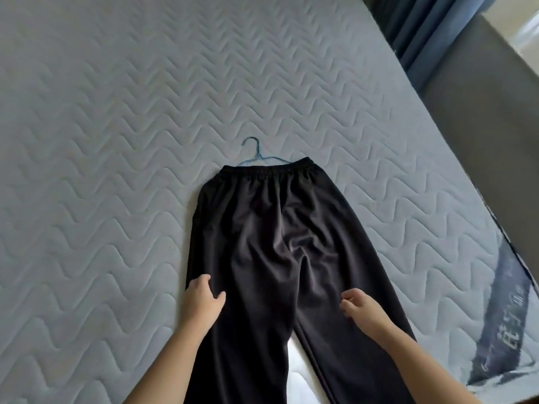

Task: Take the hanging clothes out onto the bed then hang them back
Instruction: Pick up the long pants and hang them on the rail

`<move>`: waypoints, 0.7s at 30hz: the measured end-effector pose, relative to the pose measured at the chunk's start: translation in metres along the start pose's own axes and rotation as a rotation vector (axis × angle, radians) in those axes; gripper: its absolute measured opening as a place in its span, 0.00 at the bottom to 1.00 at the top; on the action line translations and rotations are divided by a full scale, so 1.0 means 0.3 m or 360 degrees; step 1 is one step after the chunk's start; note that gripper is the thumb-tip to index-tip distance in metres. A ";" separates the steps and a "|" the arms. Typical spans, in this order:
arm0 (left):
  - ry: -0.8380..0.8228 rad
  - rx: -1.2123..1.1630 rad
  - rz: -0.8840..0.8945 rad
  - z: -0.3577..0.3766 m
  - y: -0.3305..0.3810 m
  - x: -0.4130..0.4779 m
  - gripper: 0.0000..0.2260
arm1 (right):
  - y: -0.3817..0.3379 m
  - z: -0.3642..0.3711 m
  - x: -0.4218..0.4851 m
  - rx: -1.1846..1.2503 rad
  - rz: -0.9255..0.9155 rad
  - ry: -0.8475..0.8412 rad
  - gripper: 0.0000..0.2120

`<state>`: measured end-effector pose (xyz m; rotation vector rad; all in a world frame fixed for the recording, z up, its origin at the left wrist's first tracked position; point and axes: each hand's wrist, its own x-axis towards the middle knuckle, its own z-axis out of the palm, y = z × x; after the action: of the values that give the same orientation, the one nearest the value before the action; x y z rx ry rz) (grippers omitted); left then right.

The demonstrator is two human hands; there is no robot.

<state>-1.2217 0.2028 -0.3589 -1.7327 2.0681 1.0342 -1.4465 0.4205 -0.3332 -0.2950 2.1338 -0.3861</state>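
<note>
A pair of black trousers (277, 228) lies flat on the grey quilted mattress (116, 141), waistband away from me, legs running toward the bottom edge. A thin blue wire hanger (255, 154) pokes out above the waistband, its lower part hidden under the cloth. My left hand (204, 298) lies over the left trouser leg at its outer edge, fingers loosely bent. Over the right leg is my right hand (360, 306), fingers curled downward onto the fabric; whether it pinches the cloth cannot be told.
The mattress edge runs diagonally down the right side, with a printed label band (501, 316) on it. Beyond it are a grey bed frame panel (481, 126) and dark blue curtains (414, 30) at the top right.
</note>
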 end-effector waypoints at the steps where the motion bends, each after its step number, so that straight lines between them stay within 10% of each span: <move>1: 0.0033 0.0088 0.0038 0.005 0.018 0.054 0.29 | -0.029 -0.012 0.063 -0.0039 -0.0031 0.0009 0.09; 12: -0.0268 0.0608 -0.0079 0.195 0.083 0.430 0.61 | -0.404 -0.156 0.674 -0.0311 -0.0608 0.0418 0.25; 21: -0.0660 0.0749 -0.0442 0.190 0.146 0.521 0.68 | -0.553 -0.186 1.001 -0.0288 -0.0331 0.0669 0.37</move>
<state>-1.3172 0.1238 -0.4782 -1.3750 1.5938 0.6790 -1.6478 0.1711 -0.4678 -0.5856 2.5659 -0.4014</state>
